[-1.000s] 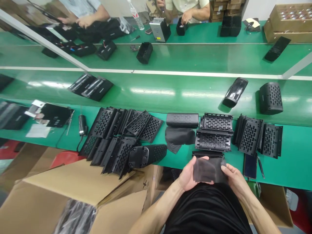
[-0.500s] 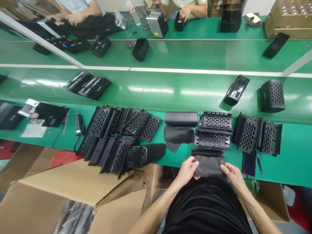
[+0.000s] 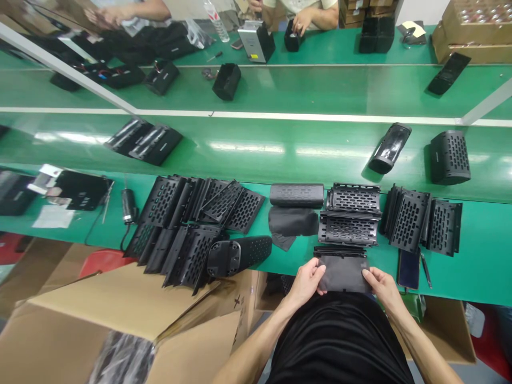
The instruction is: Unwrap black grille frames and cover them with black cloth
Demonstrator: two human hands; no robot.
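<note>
A thin dark grey sheet of mesh-like cloth point(image 3: 344, 274) lies over a black panel at the bench's near edge. My left hand point(image 3: 307, 280) pinches its left end between thumb and fingers. At the opposite end my right hand point(image 3: 380, 282) grips the sheet's edge the same way. Black rails of the panel point(image 3: 340, 252) show just beyond the cloth; the rest of that panel is hidden. Past it lie slotted black panels point(image 3: 349, 229). More dark cloth pieces point(image 3: 294, 221) rest to the left, in front of a black rounded casing point(image 3: 296, 195).
Stacked slotted panels point(image 3: 192, 213) and a black casing point(image 3: 240, 256) lie left, with a power screwdriver point(image 3: 128, 205) beyond. At right are more panels point(image 3: 410, 218), a phone point(image 3: 408, 269) and a pen point(image 3: 426, 271). An open carton point(image 3: 120, 304) stands below left. Co-workers sit opposite.
My hands and the cloth stay almost still. At the top left, a co-worker's hands have moved up and left. The far-lane casings have shifted slightly left, the right-hand near-lane ones slightly right.
</note>
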